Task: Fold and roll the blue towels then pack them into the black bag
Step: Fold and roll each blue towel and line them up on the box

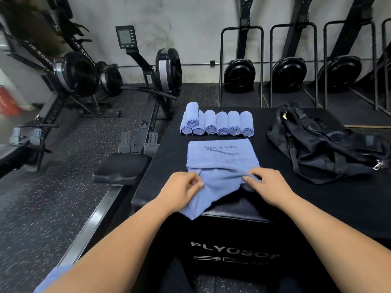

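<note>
1. Hands: left hand (182, 185) and right hand (266, 185) each pinch the blue towel (222, 157) at its near part, probably starting a fold.
2. It lies spread on the plyo box (296, 197).
3. Rolled towels (218, 123) wait near the black bag (321, 144), ready for packing.

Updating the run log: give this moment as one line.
step: fold; left hand: pinches towel; right hand: pinches towel; rolled towels: behind; black bag: right

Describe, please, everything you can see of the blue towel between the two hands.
The blue towel is soft-looking cloth printed YOGA FITNESS, upside down from here. Its far half lies flat on the black box; the near edge is bunched, pinched by the left hand and right hand. One corner hangs over the box's front edge.
</note>
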The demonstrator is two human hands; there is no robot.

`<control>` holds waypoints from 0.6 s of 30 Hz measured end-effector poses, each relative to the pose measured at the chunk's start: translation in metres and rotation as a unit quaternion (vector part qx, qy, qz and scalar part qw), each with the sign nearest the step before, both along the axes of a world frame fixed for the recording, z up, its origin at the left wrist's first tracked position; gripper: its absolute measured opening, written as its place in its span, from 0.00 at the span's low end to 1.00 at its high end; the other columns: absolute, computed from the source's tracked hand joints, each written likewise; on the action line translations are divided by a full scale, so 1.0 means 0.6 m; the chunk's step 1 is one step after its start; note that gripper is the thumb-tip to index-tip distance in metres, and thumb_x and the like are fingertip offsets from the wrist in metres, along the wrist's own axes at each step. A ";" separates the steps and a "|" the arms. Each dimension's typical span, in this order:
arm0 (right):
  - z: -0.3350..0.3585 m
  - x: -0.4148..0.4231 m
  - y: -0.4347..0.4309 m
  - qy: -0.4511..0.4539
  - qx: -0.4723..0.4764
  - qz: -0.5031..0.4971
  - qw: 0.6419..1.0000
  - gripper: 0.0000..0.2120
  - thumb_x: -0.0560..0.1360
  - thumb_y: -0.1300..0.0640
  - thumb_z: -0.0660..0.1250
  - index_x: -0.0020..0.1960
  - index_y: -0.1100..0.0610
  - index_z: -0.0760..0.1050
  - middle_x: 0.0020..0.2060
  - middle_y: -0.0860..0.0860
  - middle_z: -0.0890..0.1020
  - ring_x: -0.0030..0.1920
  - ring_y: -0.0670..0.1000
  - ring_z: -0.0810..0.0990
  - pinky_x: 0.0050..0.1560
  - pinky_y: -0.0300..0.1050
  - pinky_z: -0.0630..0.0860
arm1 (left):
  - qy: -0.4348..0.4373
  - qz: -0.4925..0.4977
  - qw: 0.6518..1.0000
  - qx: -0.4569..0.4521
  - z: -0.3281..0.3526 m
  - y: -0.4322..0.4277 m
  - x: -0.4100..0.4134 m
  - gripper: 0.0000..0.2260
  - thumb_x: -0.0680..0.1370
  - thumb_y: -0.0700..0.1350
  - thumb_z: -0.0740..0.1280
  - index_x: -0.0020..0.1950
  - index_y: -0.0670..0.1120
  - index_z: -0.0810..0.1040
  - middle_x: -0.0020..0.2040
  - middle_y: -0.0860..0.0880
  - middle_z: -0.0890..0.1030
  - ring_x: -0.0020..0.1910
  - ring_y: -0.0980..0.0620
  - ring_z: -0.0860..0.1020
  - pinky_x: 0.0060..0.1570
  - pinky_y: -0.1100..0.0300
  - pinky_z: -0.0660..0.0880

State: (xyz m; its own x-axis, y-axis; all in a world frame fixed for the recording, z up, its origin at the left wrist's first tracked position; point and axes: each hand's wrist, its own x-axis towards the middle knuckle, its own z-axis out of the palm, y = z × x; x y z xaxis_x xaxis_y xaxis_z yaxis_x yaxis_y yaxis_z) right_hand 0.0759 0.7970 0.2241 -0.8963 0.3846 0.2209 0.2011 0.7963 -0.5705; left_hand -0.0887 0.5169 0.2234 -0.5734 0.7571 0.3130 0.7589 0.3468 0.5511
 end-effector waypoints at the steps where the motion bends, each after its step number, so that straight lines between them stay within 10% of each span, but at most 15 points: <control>1: 0.015 -0.007 0.008 0.013 -0.038 -0.013 0.999 0.12 0.77 0.43 0.73 0.38 0.48 0.81 0.32 0.45 0.80 0.34 0.47 0.75 0.40 0.45 0.72 | -0.045 0.037 0.998 0.034 0.015 0.006 -0.004 0.06 0.81 0.53 0.70 0.47 0.52 0.81 0.39 0.55 0.82 0.40 0.57 0.79 0.47 0.55 0.77; 4: 0.045 -0.028 0.036 0.000 -0.078 -0.063 0.995 0.10 0.74 0.42 0.76 0.39 0.46 0.82 0.36 0.43 0.83 0.40 0.46 0.79 0.44 0.46 0.74 | -0.040 0.131 0.989 0.052 0.047 0.025 -0.026 0.02 0.80 0.49 0.73 0.50 0.54 0.81 0.42 0.55 0.82 0.42 0.57 0.78 0.47 0.55 0.76; 7: 0.038 -0.038 0.045 -0.055 0.101 -0.111 0.987 0.09 0.73 0.47 0.77 0.52 0.42 0.81 0.50 0.46 0.81 0.54 0.55 0.77 0.54 0.52 0.76 | 0.078 0.171 0.979 -0.074 0.046 0.037 -0.038 0.10 0.79 0.48 0.72 0.60 0.54 0.80 0.56 0.52 0.79 0.56 0.46 0.75 0.55 0.50 0.73; 14: -0.019 -0.012 -0.007 -0.054 0.227 0.133 0.963 0.25 0.72 0.25 0.64 0.57 0.40 0.82 0.53 0.38 0.80 0.54 0.48 0.76 0.52 0.51 0.75 | 0.183 -0.072 0.967 -0.162 -0.007 0.015 -0.016 0.18 0.74 0.66 0.68 0.58 0.58 0.81 0.54 0.57 0.79 0.55 0.52 0.76 0.66 0.51 0.69; 18: -0.027 -0.019 -0.006 -0.011 0.204 0.086 0.975 0.12 0.78 0.39 0.68 0.55 0.44 0.83 0.49 0.42 0.85 0.51 0.53 0.80 0.50 0.50 0.76 | 0.165 -0.053 0.979 -0.105 -0.021 0.006 -0.020 0.10 0.78 0.53 0.69 0.58 0.56 0.82 0.48 0.56 0.82 0.50 0.49 0.80 0.62 0.51 0.71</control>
